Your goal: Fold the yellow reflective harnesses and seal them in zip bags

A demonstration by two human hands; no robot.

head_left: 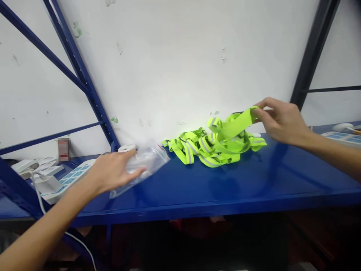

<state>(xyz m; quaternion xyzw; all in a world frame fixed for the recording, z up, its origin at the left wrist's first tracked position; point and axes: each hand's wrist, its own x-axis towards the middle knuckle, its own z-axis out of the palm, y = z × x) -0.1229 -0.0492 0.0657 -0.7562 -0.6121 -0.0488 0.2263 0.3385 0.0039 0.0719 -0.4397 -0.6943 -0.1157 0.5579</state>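
Clear plastic bags (152, 162) lie under and beyond the fingers of my left hand (115, 171), whose thumb and fingers close on them above the blue shelf (180, 199). Between thumb and fingers, my right hand (278, 118) pinches a neon yellow-green strap (237, 126), raised at the right side of a tangled pile. The pile of yellow-green straps with grey reflective stripes (191, 148) rests on the shelf against the wall.
White power strips (70, 178) and a white adapter with a cable stand at the left, near small white boxes (46, 167). Blue uprights (84, 75) rise at left, a dark post (313, 56) at right. Another strip (345, 137) lies far right.
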